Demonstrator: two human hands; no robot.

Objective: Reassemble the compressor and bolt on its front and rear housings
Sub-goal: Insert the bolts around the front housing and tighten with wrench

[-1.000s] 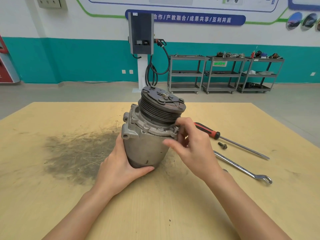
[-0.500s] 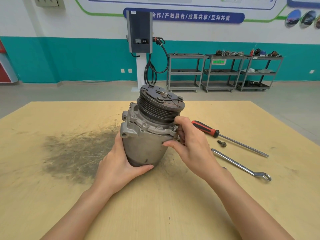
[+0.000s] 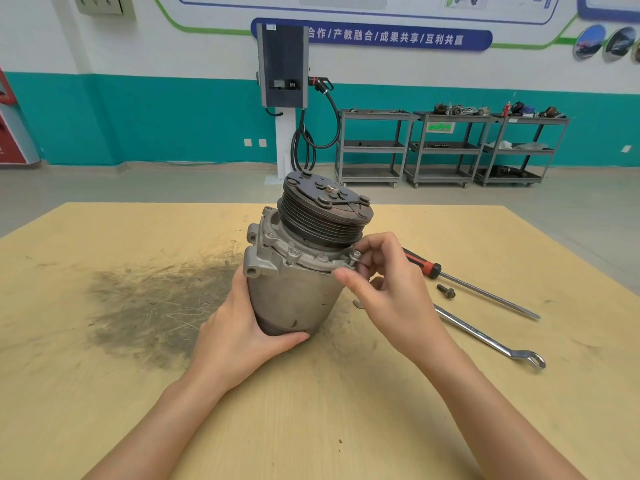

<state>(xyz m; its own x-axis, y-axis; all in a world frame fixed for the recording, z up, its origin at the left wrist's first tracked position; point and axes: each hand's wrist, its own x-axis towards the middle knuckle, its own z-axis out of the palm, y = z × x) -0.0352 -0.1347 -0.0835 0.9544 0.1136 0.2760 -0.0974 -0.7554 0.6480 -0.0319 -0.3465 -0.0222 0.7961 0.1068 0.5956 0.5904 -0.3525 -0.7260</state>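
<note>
Compressor (image 3: 298, 289) stands upright near the middle of the desk (image 3: 346, 427), its grooved pulley (image 3: 323, 216) on top and tilted slightly away to the right. Left hand (image 3: 239, 337) grips the lower body, palm against the left side and thumb wrapped across the front near the base. Right hand (image 3: 388, 285) is up at the flange of the front housing (image 3: 277, 251), where thumb and curled fingers pinch a small bolt (image 3: 354, 259) standing in a hole on the right edge of the flange. A dark, scratched smear (image 3: 145, 306) marks the desk left of the compressor. To the right lie a red-handled screwdriver (image 3: 460, 278), a loose bolt (image 3: 445, 291) just beside its shaft, and a wrench (image 3: 491, 341) nearer the person.
</note>
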